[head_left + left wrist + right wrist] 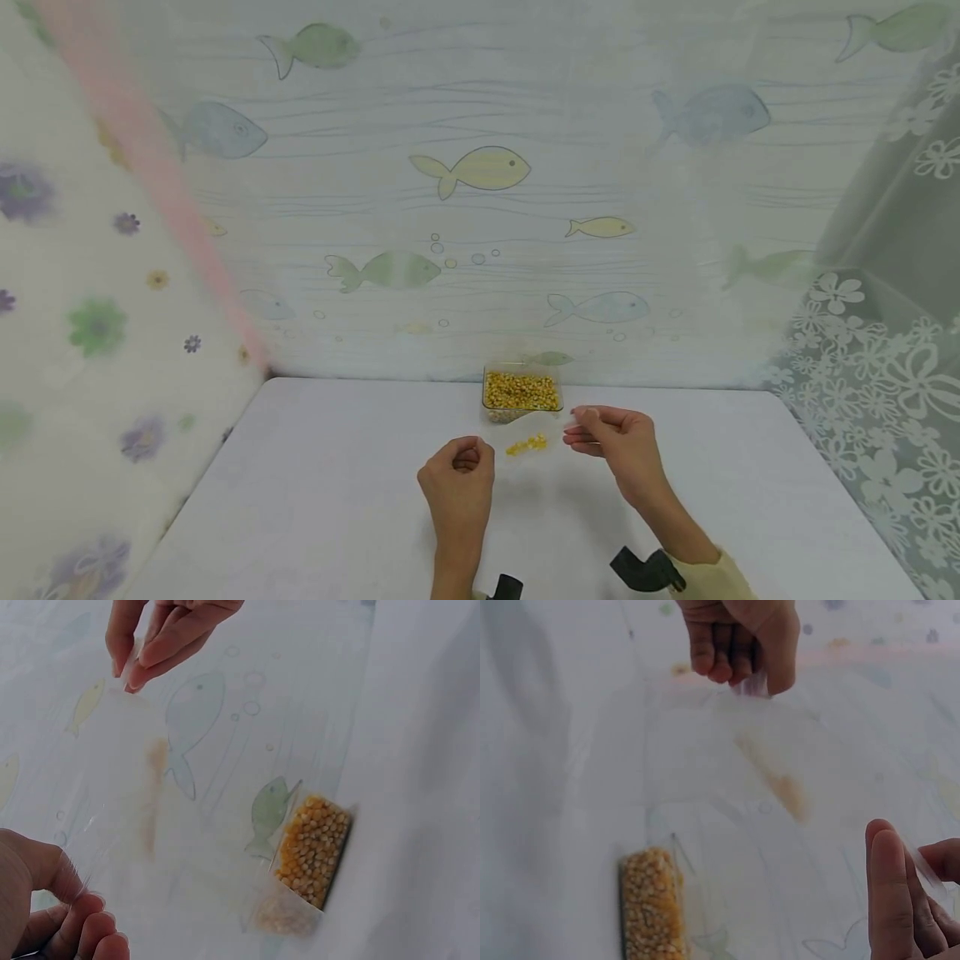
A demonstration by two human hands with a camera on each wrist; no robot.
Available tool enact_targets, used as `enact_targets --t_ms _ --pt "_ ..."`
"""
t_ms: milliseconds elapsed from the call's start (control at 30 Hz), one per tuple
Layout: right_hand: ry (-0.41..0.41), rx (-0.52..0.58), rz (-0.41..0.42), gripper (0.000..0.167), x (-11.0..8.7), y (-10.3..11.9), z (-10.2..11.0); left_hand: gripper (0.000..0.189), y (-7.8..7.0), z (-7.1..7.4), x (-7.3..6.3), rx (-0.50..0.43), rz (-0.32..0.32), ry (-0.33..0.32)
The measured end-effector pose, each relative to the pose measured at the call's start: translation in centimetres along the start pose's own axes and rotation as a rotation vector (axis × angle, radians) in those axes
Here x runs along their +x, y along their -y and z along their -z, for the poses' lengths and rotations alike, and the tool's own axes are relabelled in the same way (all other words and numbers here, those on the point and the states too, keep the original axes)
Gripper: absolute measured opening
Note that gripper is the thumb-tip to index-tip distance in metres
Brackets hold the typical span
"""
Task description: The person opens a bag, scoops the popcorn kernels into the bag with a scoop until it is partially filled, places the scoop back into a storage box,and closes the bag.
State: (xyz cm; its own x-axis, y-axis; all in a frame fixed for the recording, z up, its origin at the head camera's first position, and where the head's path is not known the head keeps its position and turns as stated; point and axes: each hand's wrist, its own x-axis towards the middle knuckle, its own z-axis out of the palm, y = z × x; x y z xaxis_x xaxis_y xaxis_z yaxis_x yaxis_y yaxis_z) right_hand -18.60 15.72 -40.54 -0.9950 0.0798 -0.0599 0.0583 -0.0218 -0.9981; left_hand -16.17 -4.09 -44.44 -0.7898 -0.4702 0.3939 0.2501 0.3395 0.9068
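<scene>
A clear plastic bag [112,795] is stretched between my two hands above the table. In the head view, a small line of yellow corn kernels [527,445] shows in it; both wrist views see these only as a blurred tan streak through the film. My left hand [459,483] pinches one edge of the bag between thumb and curled fingers. The opposite edge is pinched by my right hand [626,450], its other fingers straighter. Just beyond the bag stands a clear rectangular container [522,412] full of corn kernels [522,390].
The white table [322,492] ends at a back curtain [480,108] printed with fish. A flowered curtain [97,400] hangs on the left, and a lace-patterned one [885,400] on the right. Dark wrist mounts [645,570] sit at both wrists.
</scene>
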Motion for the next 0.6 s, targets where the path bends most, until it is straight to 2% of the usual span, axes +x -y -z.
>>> enact_targets --t_ms 133,400,600 --pt "0.005 -0.043 0.035 0.029 -0.4 0.4 -0.4 0.010 0.0 -0.1 0.0 -0.001 -0.002 0.006" --pt "0.000 -0.139 0.189 0.019 -1.7 0.9 -1.2 0.009 0.0 -0.1 -0.1 -0.001 -0.007 0.012" --pt "-0.011 -0.182 0.276 0.018 -2.3 0.7 -1.7 0.008 -0.1 -0.1 -0.1 -0.008 -0.013 0.016"
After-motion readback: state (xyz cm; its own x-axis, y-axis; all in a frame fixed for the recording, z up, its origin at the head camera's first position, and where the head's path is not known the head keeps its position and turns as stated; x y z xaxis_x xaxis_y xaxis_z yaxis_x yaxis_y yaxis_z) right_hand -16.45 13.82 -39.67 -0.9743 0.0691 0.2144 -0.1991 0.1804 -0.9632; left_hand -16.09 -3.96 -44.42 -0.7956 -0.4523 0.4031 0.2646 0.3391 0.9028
